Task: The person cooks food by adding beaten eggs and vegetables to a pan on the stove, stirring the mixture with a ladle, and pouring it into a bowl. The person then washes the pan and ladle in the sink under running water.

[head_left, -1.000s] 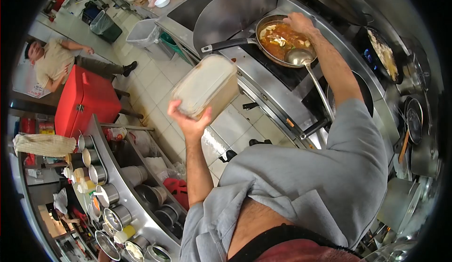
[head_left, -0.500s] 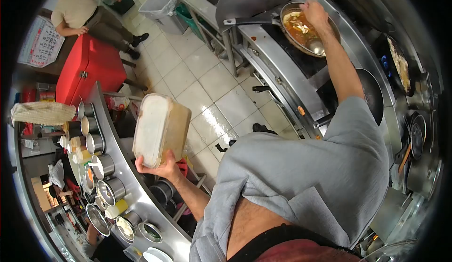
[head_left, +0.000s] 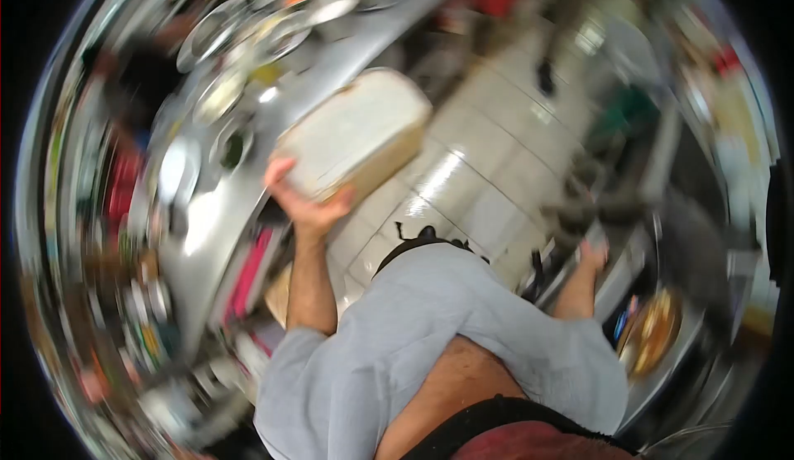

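Observation:
My left hand (head_left: 308, 204) grips one end of a rectangular plastic container (head_left: 356, 133). Its broad whitish face is turned up, and its yellowish side faces the floor on the right; what it contains is hidden. My right hand (head_left: 592, 255) is low at the right, beside the stove's front edge, and its fingers are smeared by motion. Behind that hand, a pan (head_left: 656, 332) with orange-brown food sits on the stove, apart from the hand.
A steel counter (head_left: 203, 228) on my left carries metal bowls, a bowl with something green (head_left: 234, 147) and white plates (head_left: 178, 169). Tiled floor (head_left: 475, 154) runs between counter and stove. A grey bin (head_left: 633, 51) and another person's legs (head_left: 554, 38) show farther off.
The view has swung round toward the counter. My right hand has left the pan of red-orange food and dropped toward the stove's edge. My left hand still holds the container.

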